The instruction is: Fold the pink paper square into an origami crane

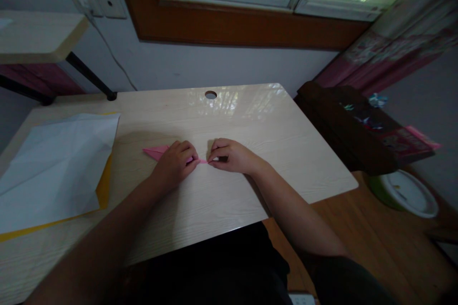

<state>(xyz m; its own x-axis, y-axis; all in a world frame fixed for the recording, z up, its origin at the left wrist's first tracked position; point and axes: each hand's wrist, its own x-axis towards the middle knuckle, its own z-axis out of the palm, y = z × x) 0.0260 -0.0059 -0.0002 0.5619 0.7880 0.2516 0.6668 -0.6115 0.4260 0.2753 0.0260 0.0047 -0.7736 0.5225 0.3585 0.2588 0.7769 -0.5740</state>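
Note:
A pink folded paper (154,152) lies on the desk, its pointed end sticking out to the left of my left hand. My left hand (178,161) covers the middle of the paper and pinches it between thumb and fingers. Between the two hands a narrow pink strip of the same paper shows. My right hand (229,155) pinches the right tip of that strip with thumb and forefinger, the other fingers curled. Much of the paper's middle is hidden under my left hand.
Large white sheets (60,167) over a yellow sheet (104,183) lie at the desk's left. A shelf (43,38) on black legs stands behind them. The desk (304,152) has a round cable hole (211,95). Right of it are a dark wooden cabinet (329,128) and a round bin (408,193).

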